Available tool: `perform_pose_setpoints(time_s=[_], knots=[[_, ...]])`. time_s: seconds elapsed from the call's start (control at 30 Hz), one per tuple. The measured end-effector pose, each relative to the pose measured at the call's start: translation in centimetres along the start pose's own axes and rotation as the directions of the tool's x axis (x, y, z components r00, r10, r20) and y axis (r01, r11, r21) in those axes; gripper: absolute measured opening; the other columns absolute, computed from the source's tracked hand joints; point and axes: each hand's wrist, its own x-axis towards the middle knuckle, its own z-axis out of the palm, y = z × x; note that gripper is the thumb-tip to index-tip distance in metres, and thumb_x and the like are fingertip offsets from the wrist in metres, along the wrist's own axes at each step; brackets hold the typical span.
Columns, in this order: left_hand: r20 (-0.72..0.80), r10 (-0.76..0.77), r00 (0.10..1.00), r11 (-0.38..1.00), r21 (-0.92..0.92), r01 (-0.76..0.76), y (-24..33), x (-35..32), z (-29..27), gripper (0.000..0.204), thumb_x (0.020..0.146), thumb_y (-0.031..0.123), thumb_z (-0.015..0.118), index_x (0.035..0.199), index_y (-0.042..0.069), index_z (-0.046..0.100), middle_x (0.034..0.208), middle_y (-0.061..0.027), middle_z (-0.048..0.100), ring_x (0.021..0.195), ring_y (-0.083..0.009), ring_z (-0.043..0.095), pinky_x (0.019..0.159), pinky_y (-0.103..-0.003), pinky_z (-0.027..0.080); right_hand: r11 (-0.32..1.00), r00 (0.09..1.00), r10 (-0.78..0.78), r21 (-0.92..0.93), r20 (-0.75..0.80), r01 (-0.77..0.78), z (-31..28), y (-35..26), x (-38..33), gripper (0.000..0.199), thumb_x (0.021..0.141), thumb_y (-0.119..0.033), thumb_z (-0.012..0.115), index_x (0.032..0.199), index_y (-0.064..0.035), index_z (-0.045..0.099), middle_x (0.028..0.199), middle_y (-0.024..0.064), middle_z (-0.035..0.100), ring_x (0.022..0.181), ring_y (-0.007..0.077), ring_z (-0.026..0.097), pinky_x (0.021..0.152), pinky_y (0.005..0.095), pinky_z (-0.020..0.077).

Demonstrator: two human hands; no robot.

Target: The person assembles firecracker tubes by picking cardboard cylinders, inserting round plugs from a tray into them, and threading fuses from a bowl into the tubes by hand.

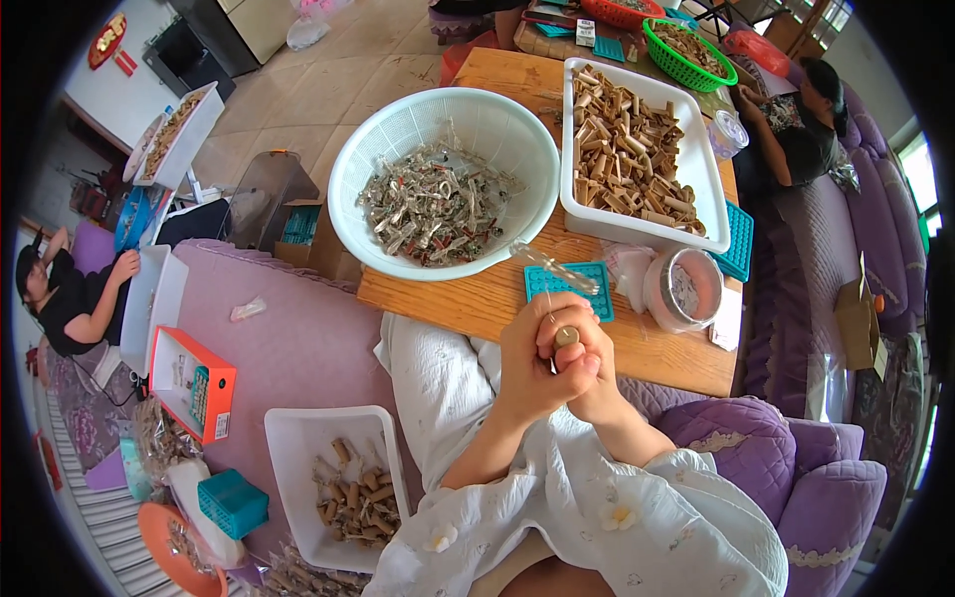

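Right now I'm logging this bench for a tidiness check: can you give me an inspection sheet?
Surface: wooden table, crowded.
Job's things: small brown tube held upright between both hands; white tray of brown tubes; white basket of shredded scraps.
Clutter: teal grid tray, round clear tub.
Fingers: left hand and right hand closed together on the tube.
Cables: nothing seen.
Surroundings: purple sofa; second tube tray; other people seated nearby.

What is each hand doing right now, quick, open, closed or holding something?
Left hand: closed, grip on the small brown tube from the left.
Right hand: closed, fingers pressed against the same tube; whether it also holds anything else cannot be told.
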Motion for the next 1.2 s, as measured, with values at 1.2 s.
perform_pose_setpoints(time_s=[1.2], knots=[[-0.744, -0.268, 0.613, -0.241, 0.667, 0.705, 8.8, -14.8, -18.0, 0.048, 0.070, 0.024, 0.060, 0.111, 0.001, 0.048, 0.107, -0.0185, 0.053, 0.099, -0.0326, 0.050, 0.082, -0.037, 0.040, 0.105, 0.783, 0.403, -0.826, -0.473, -0.553, -26.4, 18.8, 3.5, 0.024, 0.081, -0.017, 0.044, 0.100, -0.0056, 0.052, 0.090, 0.0221, 0.057, 0.086, 0.0347, 0.055, 0.075, 0.0397, 0.0434]])
